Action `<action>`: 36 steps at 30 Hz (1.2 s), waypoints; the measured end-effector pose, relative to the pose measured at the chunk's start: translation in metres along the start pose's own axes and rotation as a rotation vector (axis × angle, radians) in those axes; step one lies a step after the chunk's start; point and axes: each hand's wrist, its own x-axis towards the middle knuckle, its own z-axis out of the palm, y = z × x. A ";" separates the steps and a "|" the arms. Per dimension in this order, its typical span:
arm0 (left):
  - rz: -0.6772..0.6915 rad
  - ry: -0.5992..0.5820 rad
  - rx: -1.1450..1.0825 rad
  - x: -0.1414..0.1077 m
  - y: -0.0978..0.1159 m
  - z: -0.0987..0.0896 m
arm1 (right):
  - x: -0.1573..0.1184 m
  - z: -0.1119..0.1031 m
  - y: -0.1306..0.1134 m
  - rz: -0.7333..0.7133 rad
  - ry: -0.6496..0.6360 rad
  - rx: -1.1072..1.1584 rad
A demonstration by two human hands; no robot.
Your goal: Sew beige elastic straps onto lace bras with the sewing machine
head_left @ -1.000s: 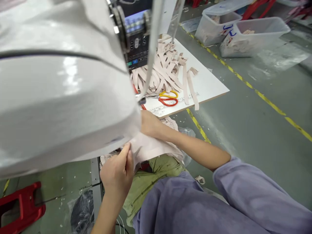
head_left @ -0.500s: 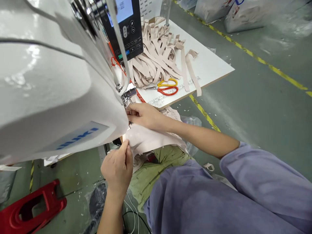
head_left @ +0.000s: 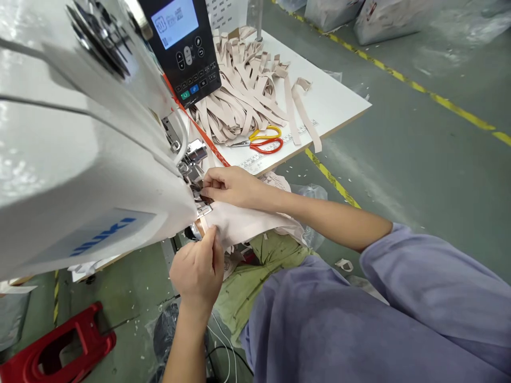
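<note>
Pinching pale fabric (head_left: 253, 222) with left hand (head_left: 196, 272). Holding right hand (head_left: 233, 187), fingers (head_left: 214, 174) narrow, near the bench (head_left: 333, 106) edge; cannot tell its grip.

The left hand (head_left: 195, 268) pinches cloth (head_left: 249, 223) beside the sewing machine (head_left: 131, 175), right hand (head_left: 235, 186) at its needle end, scissors (head_left: 253, 142) to its right.

We get bright, even light, glare on the machine (head_left: 107, 159) (speckled, far left) and blurred bins (head_left: 385, 21) top right.
</note>
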 end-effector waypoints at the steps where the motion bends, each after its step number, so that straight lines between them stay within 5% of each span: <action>1: 0.010 0.003 0.000 0.001 0.000 0.000 | -0.001 -0.001 0.000 0.001 0.000 0.001; 7: -0.032 0.009 -0.035 -0.002 0.001 -0.001 | -0.002 -0.005 0.003 0.023 0.000 0.024; 12: -0.318 -0.003 -0.145 -0.010 0.003 -0.008 | -0.010 0.002 0.010 0.056 0.016 0.146; 16: -0.552 -0.053 -0.328 -0.012 0.002 -0.018 | -0.032 0.018 0.014 0.271 -0.001 0.521; 19: -0.595 -0.102 -0.439 -0.016 -0.002 -0.029 | -0.056 0.028 0.016 0.488 -0.066 0.932; 21: -0.576 -0.152 -0.482 -0.021 -0.004 -0.035 | -0.074 0.032 0.017 0.512 -0.116 1.048; 25: -0.425 -0.225 -0.473 -0.032 0.003 -0.035 | -0.109 0.033 0.014 0.283 -0.050 0.766; 29: -0.113 -0.315 -0.379 -0.038 0.020 -0.018 | -0.138 0.032 0.004 -0.200 -0.046 0.304; 32: 0.011 -0.224 -0.340 -0.040 0.024 -0.006 | -0.153 0.030 0.003 -0.476 -0.084 0.132; 36: 0.054 -0.049 -0.278 -0.044 0.020 -0.003 | -0.166 0.033 0.011 -0.489 -0.047 0.031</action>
